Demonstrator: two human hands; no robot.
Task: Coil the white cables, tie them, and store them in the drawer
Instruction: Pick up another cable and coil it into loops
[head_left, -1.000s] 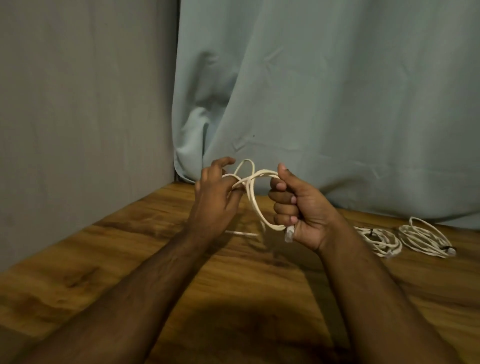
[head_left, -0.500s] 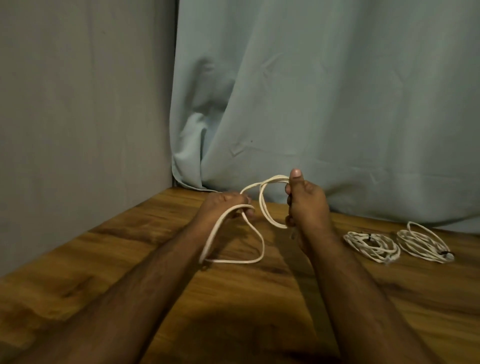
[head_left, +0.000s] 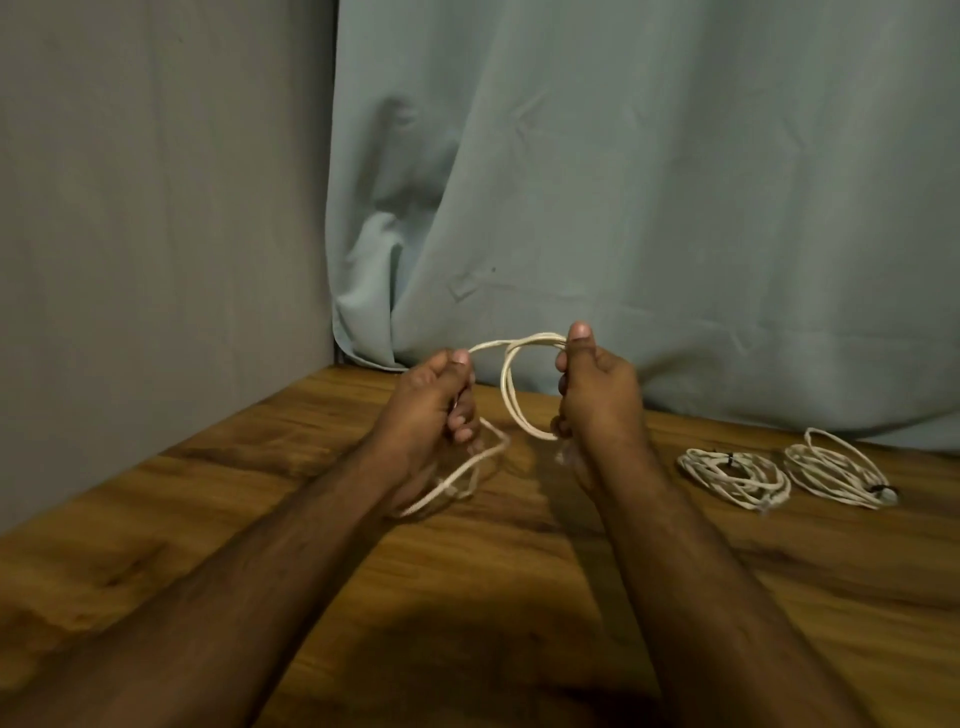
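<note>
I hold one white cable (head_left: 509, 395) above the wooden table (head_left: 519, 597). My right hand (head_left: 597, 395) grips its coiled loops, thumb up on top. My left hand (head_left: 436, 405) grips the free strand, which runs from the loops through my fist and trails, blurred, down to the tabletop below. Two coiled white cables lie on the table to the right: the nearer coil (head_left: 735, 475) and the farther coil (head_left: 839, 475), each bound with a small dark tie. No drawer is in view.
A pale blue-grey curtain (head_left: 649, 208) hangs behind the table. A grey wall (head_left: 156, 234) closes off the left side. Bare wood spreads in front of my arms.
My left hand has drawn in toward the coil, and the long loose loop that hung below it has shortened. My right hand keeps its grip on the loops.
</note>
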